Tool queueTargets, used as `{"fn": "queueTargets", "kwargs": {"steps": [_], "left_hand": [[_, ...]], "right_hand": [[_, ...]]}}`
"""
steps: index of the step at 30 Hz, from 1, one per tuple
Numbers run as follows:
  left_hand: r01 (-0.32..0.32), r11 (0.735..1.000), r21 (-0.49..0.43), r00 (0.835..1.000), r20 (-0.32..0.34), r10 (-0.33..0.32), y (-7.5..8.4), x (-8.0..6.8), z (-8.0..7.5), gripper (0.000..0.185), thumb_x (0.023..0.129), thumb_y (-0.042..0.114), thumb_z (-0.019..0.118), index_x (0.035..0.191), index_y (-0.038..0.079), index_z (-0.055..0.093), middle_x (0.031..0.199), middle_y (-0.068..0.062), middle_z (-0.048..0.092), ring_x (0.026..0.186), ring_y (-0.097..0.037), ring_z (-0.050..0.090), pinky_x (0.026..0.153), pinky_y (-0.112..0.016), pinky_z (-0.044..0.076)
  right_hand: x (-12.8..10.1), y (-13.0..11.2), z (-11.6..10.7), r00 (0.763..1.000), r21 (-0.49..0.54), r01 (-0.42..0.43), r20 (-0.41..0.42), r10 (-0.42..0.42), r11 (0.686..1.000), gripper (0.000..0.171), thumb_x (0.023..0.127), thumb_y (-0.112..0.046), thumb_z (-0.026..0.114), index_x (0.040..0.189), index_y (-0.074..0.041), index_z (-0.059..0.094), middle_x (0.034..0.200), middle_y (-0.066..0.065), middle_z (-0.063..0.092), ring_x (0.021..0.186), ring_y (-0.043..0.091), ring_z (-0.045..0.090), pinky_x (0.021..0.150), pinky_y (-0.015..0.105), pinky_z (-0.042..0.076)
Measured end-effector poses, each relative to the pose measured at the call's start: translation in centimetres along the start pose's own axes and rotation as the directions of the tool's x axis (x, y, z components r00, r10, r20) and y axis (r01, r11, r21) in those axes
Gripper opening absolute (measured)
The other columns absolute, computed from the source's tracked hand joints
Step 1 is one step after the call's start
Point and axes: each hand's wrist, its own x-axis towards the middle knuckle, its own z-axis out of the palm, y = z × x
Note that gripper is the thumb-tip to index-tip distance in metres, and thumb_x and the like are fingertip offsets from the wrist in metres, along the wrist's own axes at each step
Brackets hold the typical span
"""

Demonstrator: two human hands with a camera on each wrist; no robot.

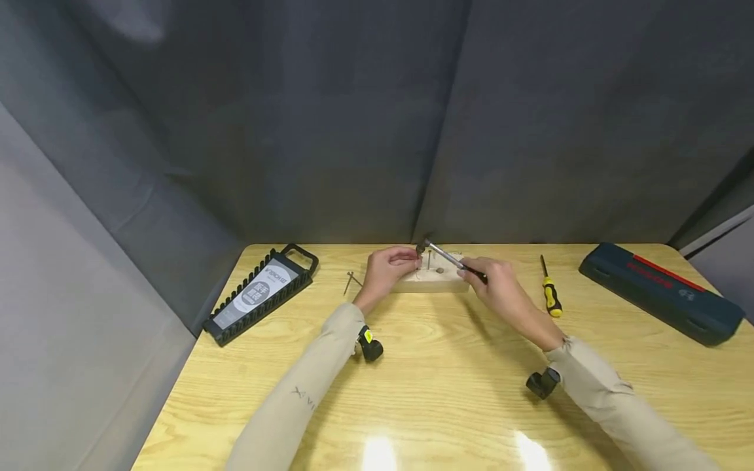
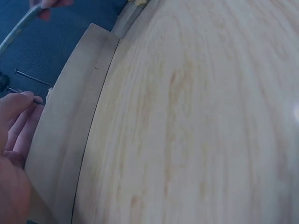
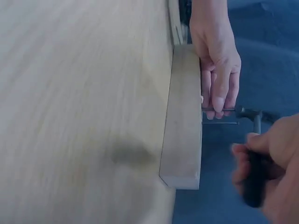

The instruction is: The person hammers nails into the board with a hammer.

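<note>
A pale wooden block [image 1: 432,284] lies near the table's far edge. My left hand [image 1: 385,271] pinches a nail [image 3: 230,109] between thumb and fingers, upright at the block's top. Beside it a second nail [image 1: 429,260] stands in the block by itself. My right hand [image 1: 501,288] grips a hammer [image 1: 446,254] by its black handle. In the right wrist view the hammer head [image 3: 250,113] is at the head of the pinched nail; whether they touch I cannot tell. A small dark round spot [image 1: 440,270] shows on the block's top.
Loose nails [image 1: 349,282] lie left of my left hand. A black toothed tool rack [image 1: 259,294] with a white label is at the table's left. On the right lie a yellow-and-black screwdriver [image 1: 550,296] and a dark blue case [image 1: 660,291]. Grey curtain [image 1: 330,131] hangs behind.
</note>
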Motion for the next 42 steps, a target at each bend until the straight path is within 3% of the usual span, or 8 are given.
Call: {"fn": "queueTargets", "kwargs": {"steps": [2,8,17,28,31,34,38,42], "left_hand": [[0.001,1.000,-0.001,1.000,-0.002,-0.001,0.0,0.2,0.1,0.021,0.091,0.003,0.081,0.112,-0.002,0.077,0.110,-0.016,0.079,0.098,-0.022,0.079,0.087,-0.029,0.064],[0.020,1.000,0.006,1.000,-0.009,-0.020,0.1,0.1,0.0,0.021,0.092,0.001,0.080,0.112,-0.001,0.077,0.111,-0.015,0.079,0.097,-0.020,0.078,0.088,-0.028,0.063],[0.000,0.999,0.050,1.000,-0.025,0.001,0.3,0.1,-0.2,0.019,0.091,0.003,0.081,0.110,0.000,0.077,0.109,-0.014,0.079,0.096,-0.023,0.079,0.083,-0.027,0.064],[-0.011,0.999,0.031,1.000,-0.025,0.012,0.2,0.2,-0.3,0.019,0.091,0.002,0.080,0.110,-0.001,0.077,0.110,-0.017,0.079,0.099,-0.031,0.078,0.082,-0.027,0.064],[-0.016,0.999,0.032,1.000,-0.022,0.017,0.2,0.2,-0.2,0.020,0.092,0.002,0.080,0.111,0.000,0.077,0.110,-0.016,0.079,0.098,-0.029,0.078,0.084,-0.026,0.064],[-0.022,0.999,0.038,1.000,-0.013,0.023,0.2,0.1,-0.1,0.020,0.092,0.003,0.080,0.112,0.001,0.077,0.110,-0.015,0.079,0.097,-0.024,0.078,0.084,-0.027,0.064],[-0.038,0.998,0.042,0.999,0.003,0.038,0.2,-0.1,-0.1,0.019,0.094,0.005,0.079,0.113,0.002,0.077,0.110,-0.013,0.079,0.096,-0.020,0.078,0.083,-0.027,0.064],[-0.039,0.998,0.045,0.999,-0.002,0.039,0.1,-0.2,0.0,0.020,0.093,0.006,0.079,0.113,0.002,0.078,0.110,-0.013,0.079,0.095,-0.018,0.077,0.082,-0.027,0.064]], "right_hand": [[0.1,0.0,-0.4,0.999,-0.017,-0.025,0.042,0.026,1.000,0.019,0.100,0.001,0.068,0.116,0.009,0.074,0.079,0.011,0.064,0.057,0.010,0.043,0.047,0.022,0.035],[0.8,0.1,-0.9,0.999,-0.035,-0.025,-0.043,0.023,0.999,0.017,0.100,0.000,0.068,0.114,0.008,0.074,0.078,0.011,0.062,0.056,0.013,0.043,0.048,0.024,0.035],[0.5,0.3,0.5,0.998,-0.034,-0.042,0.048,0.044,0.999,0.017,0.100,-0.002,0.070,0.113,0.007,0.075,0.096,0.017,0.074,0.068,0.017,0.058,0.057,0.028,0.046],[1.2,0.0,0.1,0.996,-0.038,-0.047,0.068,0.050,0.998,0.015,0.101,-0.005,0.069,0.111,0.005,0.075,0.091,0.013,0.072,0.067,0.018,0.058,0.057,0.030,0.047],[1.5,-0.3,-0.4,1.000,-0.029,-0.011,0.020,0.012,1.000,0.015,0.102,-0.004,0.068,0.111,0.005,0.075,0.088,0.011,0.070,0.064,0.017,0.053,0.054,0.027,0.042],[1.8,-0.8,-1.0,0.995,-0.026,0.047,-0.086,-0.049,0.999,0.015,0.101,-0.002,0.069,0.112,0.006,0.074,0.086,0.012,0.069,0.064,0.015,0.051,0.054,0.023,0.039],[2.3,-1.4,-1.9,0.955,-0.013,0.123,-0.270,-0.122,0.992,0.015,0.097,0.003,0.071,0.111,0.009,0.073,0.083,0.015,0.067,0.065,0.013,0.050,0.056,0.018,0.036],[2.3,-1.5,-1.7,0.913,0.023,0.135,-0.390,-0.115,0.991,0.018,0.096,0.004,0.072,0.114,0.008,0.073,0.085,0.017,0.066,0.069,0.012,0.050,0.061,0.015,0.037]]}}
